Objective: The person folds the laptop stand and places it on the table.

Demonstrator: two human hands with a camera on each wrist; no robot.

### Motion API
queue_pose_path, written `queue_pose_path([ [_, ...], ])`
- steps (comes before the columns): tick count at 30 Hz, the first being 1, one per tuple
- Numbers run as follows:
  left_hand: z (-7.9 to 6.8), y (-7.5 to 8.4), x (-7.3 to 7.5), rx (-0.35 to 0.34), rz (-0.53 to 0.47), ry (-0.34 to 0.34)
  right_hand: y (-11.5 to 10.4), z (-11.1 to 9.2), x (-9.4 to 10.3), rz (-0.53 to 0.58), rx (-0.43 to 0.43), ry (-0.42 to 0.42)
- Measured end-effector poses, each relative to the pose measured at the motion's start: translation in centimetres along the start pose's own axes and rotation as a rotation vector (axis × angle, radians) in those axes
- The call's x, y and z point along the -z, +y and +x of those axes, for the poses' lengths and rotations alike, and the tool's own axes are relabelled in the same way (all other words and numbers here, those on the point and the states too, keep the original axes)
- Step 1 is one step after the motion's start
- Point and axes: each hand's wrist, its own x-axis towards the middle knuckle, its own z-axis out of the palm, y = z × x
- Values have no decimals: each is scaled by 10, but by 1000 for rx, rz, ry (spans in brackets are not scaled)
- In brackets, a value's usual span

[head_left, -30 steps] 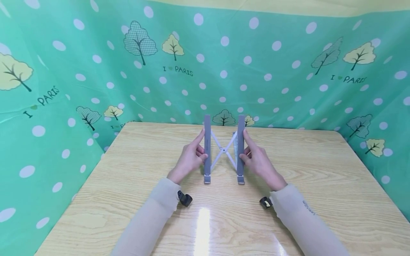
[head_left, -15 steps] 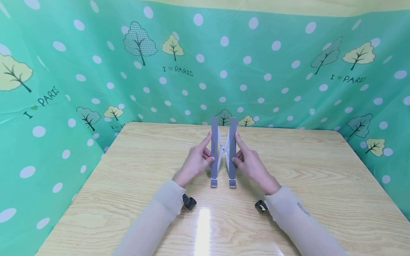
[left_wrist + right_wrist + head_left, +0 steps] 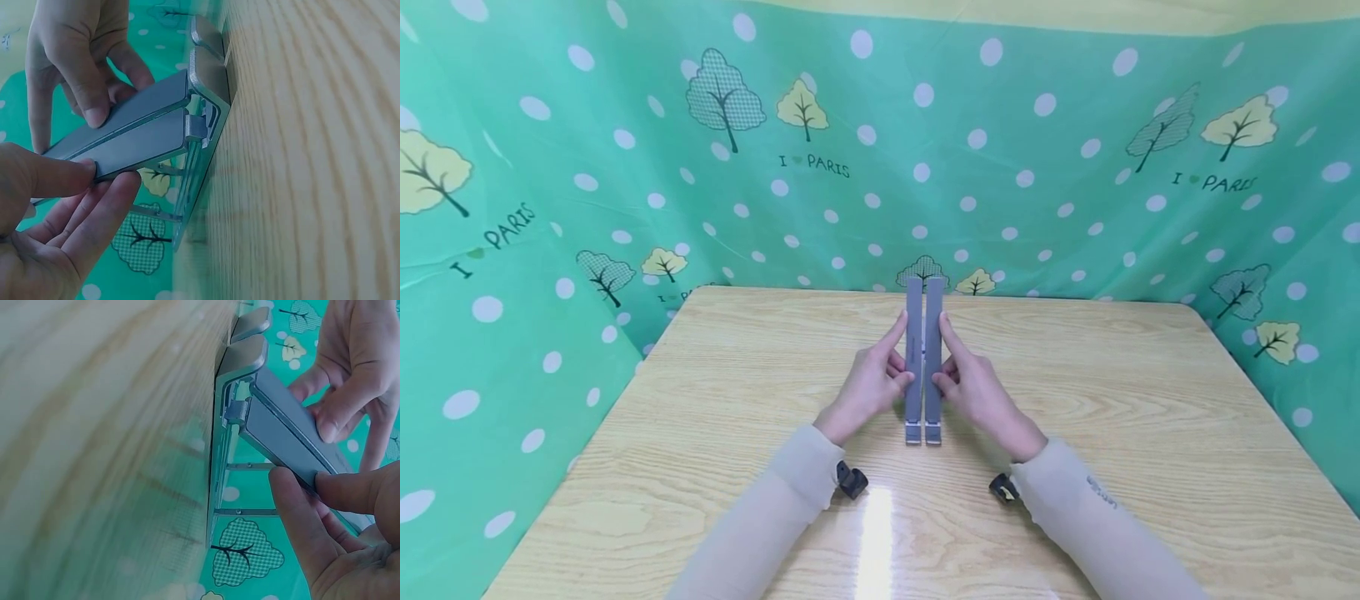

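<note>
A grey folding laptop stand [image 3: 933, 358] rests on the table, its two long padded bars side by side with a narrow gap between them. In the head view my left hand [image 3: 870, 385] grips the left bar from outside, thumb near its lower half and index finger stretched up along it. My right hand [image 3: 976, 390] holds the right bar the same way. The left wrist view shows the stand [image 3: 140, 140] propped at a slant, its hooked front feet down at the wood. Slim struts show under the bars of the stand [image 3: 290, 425] in the right wrist view.
The light wood table [image 3: 760, 367] reaches out to both sides. Behind and to the left hangs a green curtain [image 3: 820, 208] with dots and trees. A black wrist camera [image 3: 852, 481] sits at the left cuff, another black camera [image 3: 1003, 489] at the right.
Both hands have moved inward, bringing the stand's bars from well apart to almost together. The crossed struts have folded from a wide X to nearly hidden. The stand sits slightly nearer to me.
</note>
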Motion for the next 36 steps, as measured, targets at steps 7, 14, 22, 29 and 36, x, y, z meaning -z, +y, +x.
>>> queue_pose_path([
  [7,0,2,-4,-5,20,10,-1,0,-2,-29,5,4],
  [14,1,4,-6,6,27,7,0,0,-2,-36,23,8],
  [22,1,4,-7,-1,32,4,0,-1,-1,-28,9,0],
  [29,1,2,-6,-13,30,3,0,-1,-1,-30,17,-1],
  [36,1,1,-1,-50,50,6,0,0,4,19,0,40],
])
